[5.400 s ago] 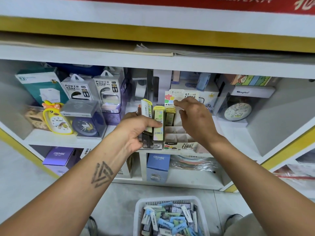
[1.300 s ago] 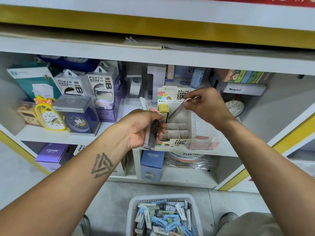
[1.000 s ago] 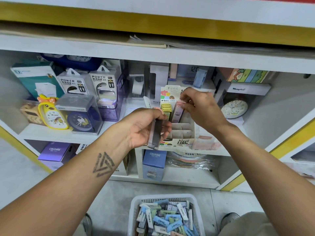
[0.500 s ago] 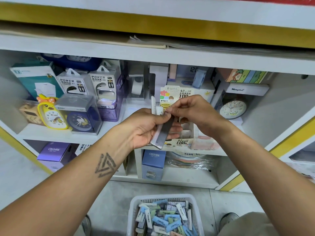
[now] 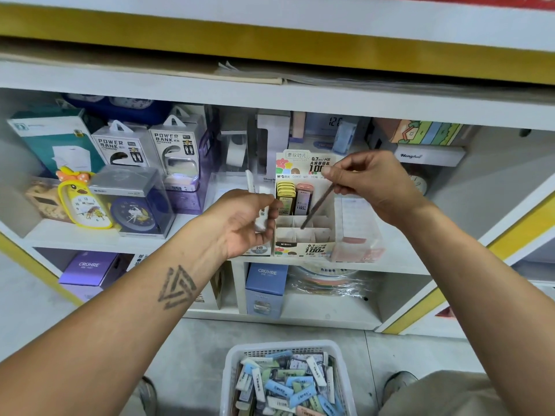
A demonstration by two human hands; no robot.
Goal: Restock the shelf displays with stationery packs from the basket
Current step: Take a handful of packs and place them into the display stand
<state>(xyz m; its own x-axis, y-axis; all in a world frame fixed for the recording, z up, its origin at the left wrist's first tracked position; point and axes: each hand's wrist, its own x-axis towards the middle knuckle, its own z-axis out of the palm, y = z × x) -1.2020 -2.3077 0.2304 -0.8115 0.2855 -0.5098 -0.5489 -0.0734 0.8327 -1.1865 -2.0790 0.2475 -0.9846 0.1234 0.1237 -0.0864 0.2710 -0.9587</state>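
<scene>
The right hand [image 5: 372, 184] is pinching a slim dark pack [image 5: 316, 207], tilting it toward seven o'clock so it is entering the display box [image 5: 303, 238]. The left hand [image 5: 243, 220] is gripping spare packs [image 5: 253, 190] at nine o'clock. The basket [image 5: 237, 358] is waiting at six o'clock.

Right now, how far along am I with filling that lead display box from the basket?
Early. Done: the display box holds yellow packs and a pink pack in its back row. In hand: your right hand pinches a slim pack angled over an empty slot; your left hand grips white packs. Left: the front slots are empty, and the basket is still full.
</scene>
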